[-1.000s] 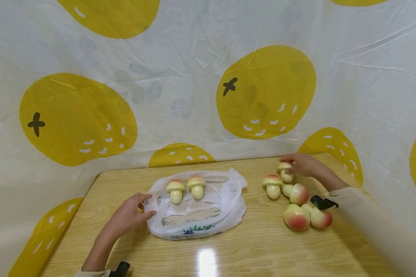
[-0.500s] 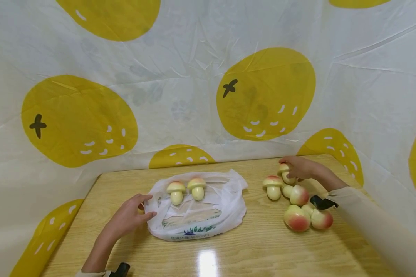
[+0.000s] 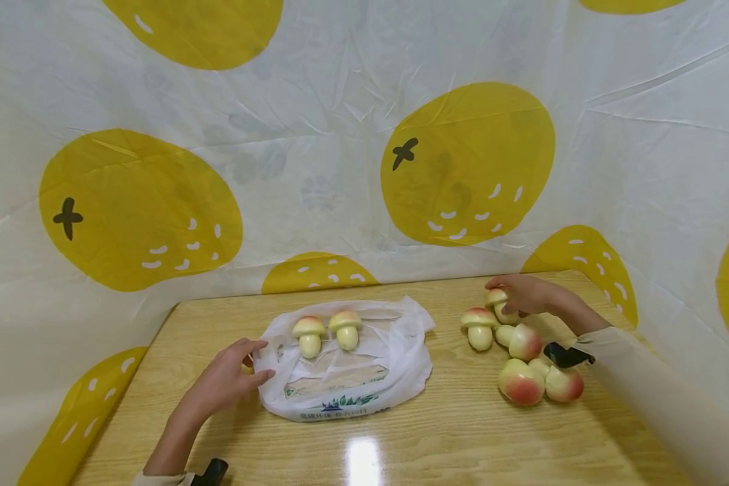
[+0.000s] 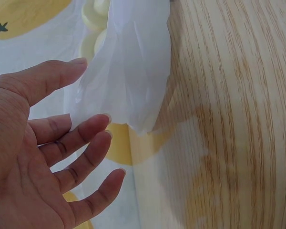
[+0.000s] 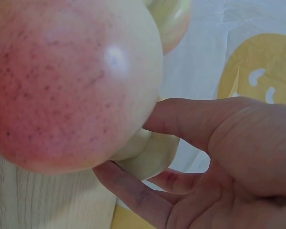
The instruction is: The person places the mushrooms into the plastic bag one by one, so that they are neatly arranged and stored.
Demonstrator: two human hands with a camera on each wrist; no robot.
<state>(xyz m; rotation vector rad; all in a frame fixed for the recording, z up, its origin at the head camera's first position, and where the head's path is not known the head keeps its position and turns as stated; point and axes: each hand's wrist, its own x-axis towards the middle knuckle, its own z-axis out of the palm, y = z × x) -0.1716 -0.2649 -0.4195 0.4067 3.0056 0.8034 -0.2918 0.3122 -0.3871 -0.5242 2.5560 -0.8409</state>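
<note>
My right hand [image 3: 525, 295] is at the farthest toy mushroom [image 3: 496, 298] of the group on the right, thumb and fingers round its cap and stem. In the right wrist view, part of this pale mushroom [image 5: 155, 155] shows between thumb and fingers, partly hidden behind a large red-and-cream cap [image 5: 71, 81]. My left hand [image 3: 233, 374] is at the left end of a white plastic bag [image 3: 401, 361], fingers loosely bent and thumb apart. In the left wrist view one finger goes behind the bag's edge [image 4: 128, 81]. Two mushrooms [image 3: 309, 337] lie at the bag's far side.
Several more toy mushrooms [image 3: 521, 383] with red-tinged caps lie close together before the right hand. Another mushroom [image 3: 478, 329] lies left of the gripped one. The wooden table [image 3: 449, 432] is backed by a white cloth [image 3: 316, 135] printed with yellow fruit.
My right hand's fingers have closed further round the far mushroom, which has tilted slightly. The left hand and the bag have stayed put.
</note>
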